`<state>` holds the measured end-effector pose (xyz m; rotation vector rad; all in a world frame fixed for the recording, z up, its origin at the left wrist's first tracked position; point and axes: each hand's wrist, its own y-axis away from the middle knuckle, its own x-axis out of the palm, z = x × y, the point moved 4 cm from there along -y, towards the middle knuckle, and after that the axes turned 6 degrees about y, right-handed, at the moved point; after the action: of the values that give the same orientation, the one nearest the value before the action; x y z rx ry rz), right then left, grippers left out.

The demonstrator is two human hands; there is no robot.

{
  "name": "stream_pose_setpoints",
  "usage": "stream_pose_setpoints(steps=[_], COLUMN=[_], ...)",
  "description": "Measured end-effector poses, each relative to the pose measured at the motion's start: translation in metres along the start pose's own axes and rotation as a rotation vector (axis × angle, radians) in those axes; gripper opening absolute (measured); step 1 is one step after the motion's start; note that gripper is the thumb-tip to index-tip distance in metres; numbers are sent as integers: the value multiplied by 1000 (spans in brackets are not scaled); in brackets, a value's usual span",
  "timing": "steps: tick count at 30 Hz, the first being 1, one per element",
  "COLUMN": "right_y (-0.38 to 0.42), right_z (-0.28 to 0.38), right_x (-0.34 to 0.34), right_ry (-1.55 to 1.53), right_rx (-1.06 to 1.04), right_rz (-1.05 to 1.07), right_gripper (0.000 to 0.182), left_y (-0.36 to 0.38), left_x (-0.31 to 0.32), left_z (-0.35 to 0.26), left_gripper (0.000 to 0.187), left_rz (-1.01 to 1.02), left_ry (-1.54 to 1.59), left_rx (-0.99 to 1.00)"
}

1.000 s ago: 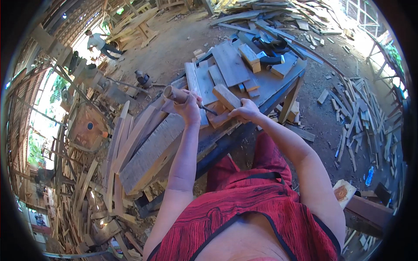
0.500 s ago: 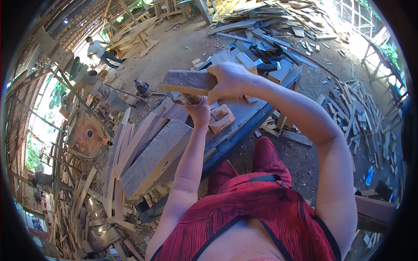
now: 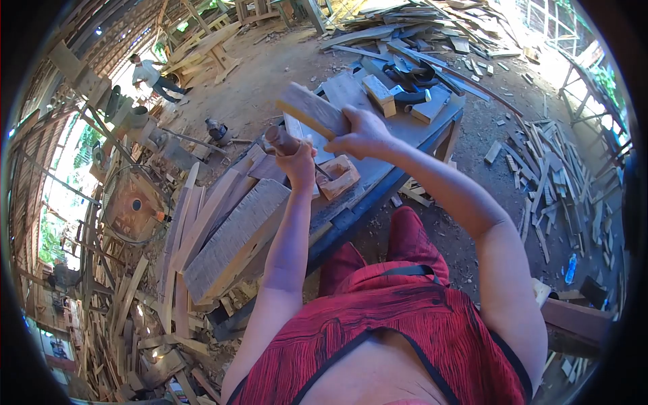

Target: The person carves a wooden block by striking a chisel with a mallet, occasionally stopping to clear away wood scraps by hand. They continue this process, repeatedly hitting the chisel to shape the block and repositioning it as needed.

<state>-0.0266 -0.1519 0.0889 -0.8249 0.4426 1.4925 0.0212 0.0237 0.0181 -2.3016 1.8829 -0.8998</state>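
My left hand [image 3: 298,165] is closed around a chisel [image 3: 281,140], whose thick round wooden handle sticks out above the fist. The thin metal shaft slants down to a small hollowed wooden block [image 3: 345,181] on the workbench [image 3: 398,162]. In my right hand [image 3: 364,135] is a thick rectangular piece of wood [image 3: 314,112], gripped at one end. Its free end is raised, tilted and apart from the chisel handle. Where the chisel's tip meets the hollow is too small to make out.
Left of the bench lie long planks and a heavy beam [image 3: 236,236]. On the bench's far end are a pale wooden block [image 3: 379,94] and dark tools [image 3: 412,77]. A fan [image 3: 137,204] stands at left. A person [image 3: 155,77] is in the background. Scrap piles [image 3: 560,182] lie right.
The piece of wood in my right hand has come away from the chisel handle's end and tilted up. The handle's top now shows. My left hand still holds the chisel.
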Motion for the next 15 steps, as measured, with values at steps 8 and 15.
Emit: stream_pose_setpoints(steps=[8,15], right_y=[10,5], right_z=[-113,-125], right_x=[120,126], right_ry=[2,-54], right_rx=[350,439], right_rz=[-129,-76], right_gripper=[69,64], left_y=[-1,38], left_x=[-38,-30], left_z=[-1,-8], left_gripper=[21,19], left_rz=[-365,27], left_ry=[94,105], left_rx=[-55,53])
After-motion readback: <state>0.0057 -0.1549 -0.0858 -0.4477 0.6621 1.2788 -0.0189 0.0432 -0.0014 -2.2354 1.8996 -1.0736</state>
